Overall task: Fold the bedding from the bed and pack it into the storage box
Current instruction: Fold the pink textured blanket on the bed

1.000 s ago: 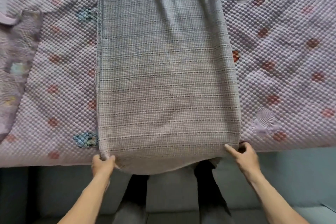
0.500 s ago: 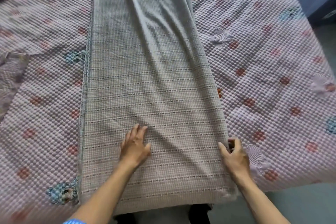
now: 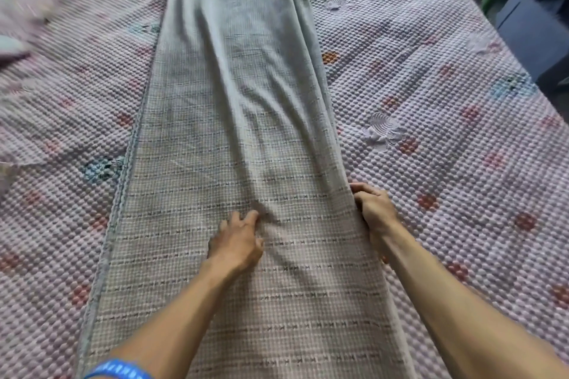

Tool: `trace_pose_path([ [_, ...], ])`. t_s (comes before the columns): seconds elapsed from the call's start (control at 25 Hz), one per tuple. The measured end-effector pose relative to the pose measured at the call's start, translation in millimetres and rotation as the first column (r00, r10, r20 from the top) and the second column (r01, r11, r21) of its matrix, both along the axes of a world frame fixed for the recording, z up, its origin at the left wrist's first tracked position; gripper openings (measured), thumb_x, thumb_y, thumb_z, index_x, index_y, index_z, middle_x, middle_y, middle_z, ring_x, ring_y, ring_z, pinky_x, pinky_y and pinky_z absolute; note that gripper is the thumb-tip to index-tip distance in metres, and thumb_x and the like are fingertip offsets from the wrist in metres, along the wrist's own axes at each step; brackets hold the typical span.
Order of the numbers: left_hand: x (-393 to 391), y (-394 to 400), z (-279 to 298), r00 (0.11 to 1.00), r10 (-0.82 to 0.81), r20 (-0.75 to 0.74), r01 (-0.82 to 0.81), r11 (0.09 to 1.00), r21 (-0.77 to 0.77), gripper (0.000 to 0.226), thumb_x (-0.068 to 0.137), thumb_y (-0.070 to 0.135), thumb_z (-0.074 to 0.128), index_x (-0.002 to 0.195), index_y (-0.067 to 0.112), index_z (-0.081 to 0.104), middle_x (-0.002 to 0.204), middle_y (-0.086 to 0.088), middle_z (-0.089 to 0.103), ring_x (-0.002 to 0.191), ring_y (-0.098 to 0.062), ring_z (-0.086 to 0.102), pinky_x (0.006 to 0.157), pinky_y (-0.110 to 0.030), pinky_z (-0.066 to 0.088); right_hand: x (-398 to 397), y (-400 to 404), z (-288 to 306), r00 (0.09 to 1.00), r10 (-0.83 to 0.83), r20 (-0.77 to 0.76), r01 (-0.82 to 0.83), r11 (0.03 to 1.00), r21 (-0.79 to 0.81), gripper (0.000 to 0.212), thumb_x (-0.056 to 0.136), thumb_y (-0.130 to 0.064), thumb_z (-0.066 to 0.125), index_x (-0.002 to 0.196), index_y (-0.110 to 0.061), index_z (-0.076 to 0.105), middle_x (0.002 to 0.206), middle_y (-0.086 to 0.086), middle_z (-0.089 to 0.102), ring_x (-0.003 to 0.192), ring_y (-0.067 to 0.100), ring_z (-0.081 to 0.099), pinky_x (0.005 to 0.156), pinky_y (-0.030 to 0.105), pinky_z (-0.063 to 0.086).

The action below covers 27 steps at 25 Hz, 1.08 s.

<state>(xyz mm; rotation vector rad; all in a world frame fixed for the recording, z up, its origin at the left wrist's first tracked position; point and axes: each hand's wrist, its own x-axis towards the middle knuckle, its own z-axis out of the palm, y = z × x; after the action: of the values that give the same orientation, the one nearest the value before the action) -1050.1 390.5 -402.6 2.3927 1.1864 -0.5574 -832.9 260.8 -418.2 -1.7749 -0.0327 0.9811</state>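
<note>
I lose the grey sheet (image 3: 234, 138) past the picture's top and bottom edges, its far end unseen. My right hand's (image 3: 374, 212) fingertips (image 3: 357, 191) vanish under the sheet's right border. At the bed's far-left corner, crumpled bedding (image 3: 27, 9) blurs beyond recognition.

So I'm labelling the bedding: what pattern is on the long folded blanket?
Grey-beige woven check with thin dark horizontal stripes on the folded blanket, seen in the head view.
</note>
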Motion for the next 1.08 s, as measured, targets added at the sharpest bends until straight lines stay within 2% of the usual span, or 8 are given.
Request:
trace_pose_path([
  [0.08, 26, 32, -7, 0.999, 0.038, 0.012, -0.039, 0.999, 0.012, 0.072, 0.091, 0.033, 0.060, 0.150, 0.035, 0.018, 0.157, -0.011, 0.012, 0.142, -0.038, 0.018, 0.108, -0.058, 0.033, 11, 24, 6, 0.995, 0.089, -0.037, -0.086, 0.994, 0.073, 0.036, 0.087, 0.015, 0.043, 0.091, -0.006, 0.072, 0.066, -0.003, 0.072, 0.057, 0.010, 0.066, 0.051, 0.019, 0.052],
  [0.16, 51, 67, -21, 0.992, 0.011, -0.124, -0.015, 1.000, -0.028, 0.110, 0.080, 0.032, 0.075, 0.154, 0.036, -0.007, 0.161, -0.017, -0.012, 0.146, -0.046, -0.001, 0.114, -0.063, 0.019, 21, 47, 1, 0.976, 0.194, 0.097, -0.205, 0.971, 0.121, 0.023, 0.090, 0.004, 0.056, 0.101, -0.008, 0.073, 0.078, -0.005, 0.075, 0.068, 0.006, 0.069, 0.061, 0.019, 0.055],
  [0.28, 74, 93, -39, 0.965, -0.061, -0.256, 0.064, 0.998, 0.006, 0.135, 0.063, 0.039, 0.087, 0.154, 0.029, -0.012, 0.157, -0.032, -0.004, 0.142, -0.052, 0.015, 0.114, -0.059, 0.018, 26, 76, -16, 0.682, 0.544, 0.489, -0.345, 0.829, -0.440, 0.027, 0.087, -0.034, 0.063, 0.106, -0.015, 0.066, 0.103, 0.003, 0.068, 0.091, 0.021, 0.065, 0.074, 0.031, 0.051],
  [0.36, 78, 94, -48, 0.968, -0.059, -0.245, 0.057, 0.998, -0.012, 0.136, 0.060, 0.040, 0.089, 0.154, 0.028, -0.008, 0.155, -0.034, 0.002, 0.139, -0.054, 0.021, 0.113, -0.059, 0.020, 11, 85, -21, 0.523, 0.694, 0.494, -0.240, 0.676, -0.697, 0.037, 0.093, -0.036, 0.049, 0.118, -0.009, 0.053, 0.117, 0.010, 0.054, 0.105, 0.029, 0.054, 0.081, 0.036, 0.043],
  [0.48, 78, 93, -54, 0.971, -0.060, -0.230, 0.055, 0.998, -0.027, 0.132, 0.062, 0.040, 0.088, 0.153, 0.029, -0.007, 0.154, -0.032, 0.007, 0.135, -0.057, 0.024, 0.110, -0.061, 0.028, 3, 96, -19, 0.576, 0.638, 0.512, -0.171, 0.706, -0.688, 0.038, 0.094, -0.031, 0.034, 0.113, -0.006, 0.056, 0.113, 0.012, 0.061, 0.100, 0.029, 0.058, 0.077, 0.035, 0.041],
  [0.68, 88, 95, -47, 0.972, 0.011, -0.236, -0.022, 0.999, -0.043, 0.115, 0.077, 0.030, 0.080, 0.153, 0.032, -0.007, 0.157, -0.025, 0.001, 0.131, -0.064, 0.020, 0.103, -0.063, 0.038, 26, 92, -4, 0.696, 0.477, 0.536, -0.069, 0.788, -0.612, 0.020, 0.085, -0.030, 0.061, 0.079, -0.012, 0.066, 0.071, 0.004, 0.062, 0.065, 0.024, 0.056, 0.052, 0.025, 0.031],
  [0.92, 84, 97, -45, 0.974, -0.001, -0.229, -0.015, 0.998, -0.069, 0.120, 0.077, 0.034, 0.081, 0.154, 0.030, -0.011, 0.158, -0.027, -0.002, 0.133, -0.067, 0.015, 0.107, -0.062, 0.034, 101, 46, 9, 0.794, 0.265, 0.547, 0.140, 0.796, -0.588, 0.024, 0.078, -0.029, 0.069, 0.063, -0.011, 0.067, 0.058, 0.004, 0.067, 0.055, 0.022, 0.063, 0.052, 0.028, 0.049],
  [1.08, 85, 96, -44, 0.977, 0.004, -0.212, -0.020, 0.997, -0.075, 0.117, 0.080, 0.028, 0.079, 0.154, 0.031, -0.012, 0.159, -0.025, -0.005, 0.135, -0.066, 0.011, 0.104, -0.062, 0.036, 110, 59, 2, 0.966, 0.204, 0.162, -0.157, 0.953, -0.261, 0.025, 0.089, -0.025, 0.065, 0.075, -0.005, 0.070, 0.060, 0.002, 0.070, 0.046, 0.019, 0.059, 0.045, 0.031, 0.042],
])
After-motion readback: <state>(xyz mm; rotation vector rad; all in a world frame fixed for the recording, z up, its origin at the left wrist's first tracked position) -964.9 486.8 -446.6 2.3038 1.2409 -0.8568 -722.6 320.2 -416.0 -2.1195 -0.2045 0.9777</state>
